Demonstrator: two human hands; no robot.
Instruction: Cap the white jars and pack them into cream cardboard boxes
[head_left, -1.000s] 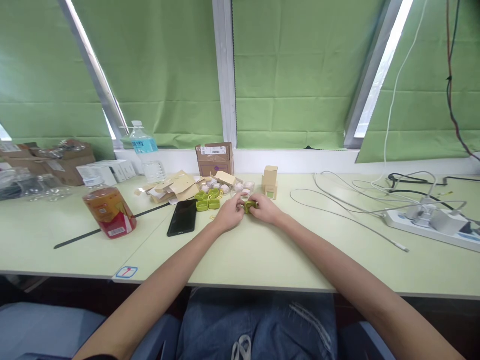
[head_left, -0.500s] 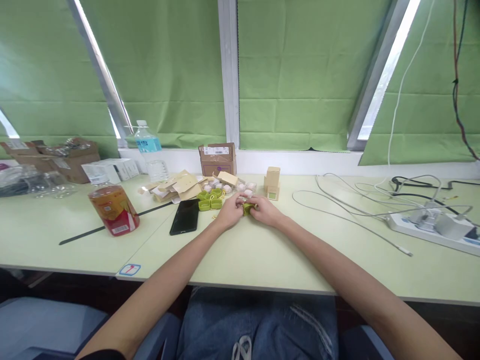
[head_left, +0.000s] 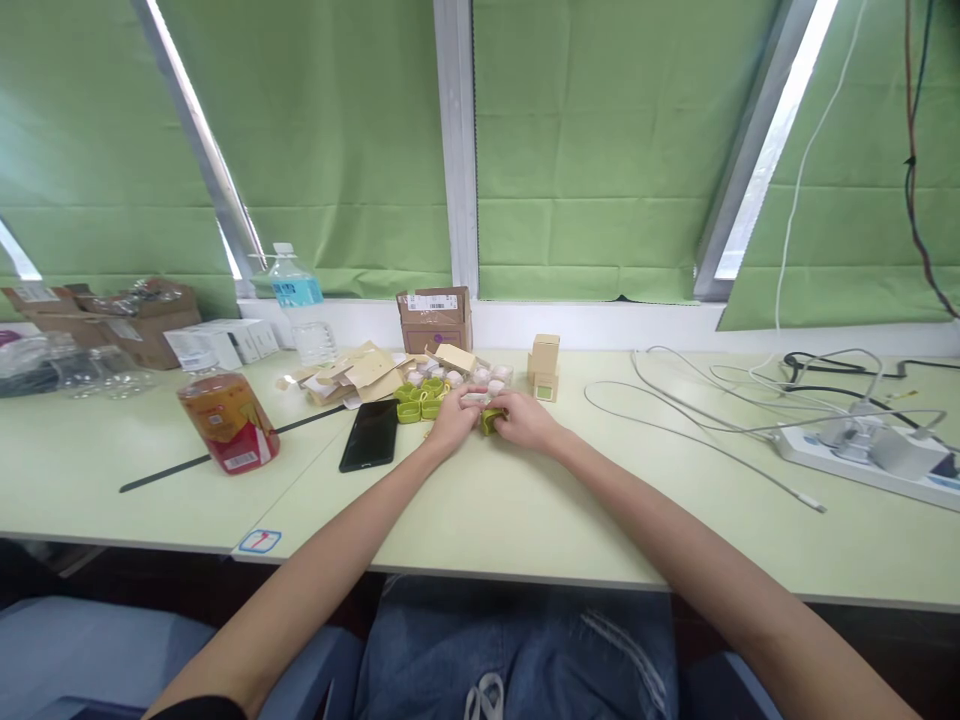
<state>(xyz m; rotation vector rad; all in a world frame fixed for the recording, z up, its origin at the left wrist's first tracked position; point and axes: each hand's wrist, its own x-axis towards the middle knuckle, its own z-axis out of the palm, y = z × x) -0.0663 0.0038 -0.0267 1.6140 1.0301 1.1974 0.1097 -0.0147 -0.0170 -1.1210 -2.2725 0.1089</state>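
My right hand [head_left: 526,420] grips a small olive-green case [head_left: 489,421] low over the table, its fingers closed round the right side. Just left of it, my left hand [head_left: 452,424] has its fingers bent together near a clear, whitish piece; what lies between them is too small to make out. More green cases [head_left: 417,402] with loops stand beyond my left hand. Behind both hands lies a clear tray [head_left: 504,374] with several round whitish pieces.
A black phone [head_left: 369,436] lies left of my hands. Flattened cardboard pieces [head_left: 367,368], a brown box [head_left: 435,322] and small tan boxes [head_left: 544,366] stand behind. An orange-red container [head_left: 229,422] and a water bottle [head_left: 300,305] are left; cables and a power strip [head_left: 862,460] right.
My left hand has shifted slightly left, away from the green case. The case has tilted a little in my right hand, which has barely moved.
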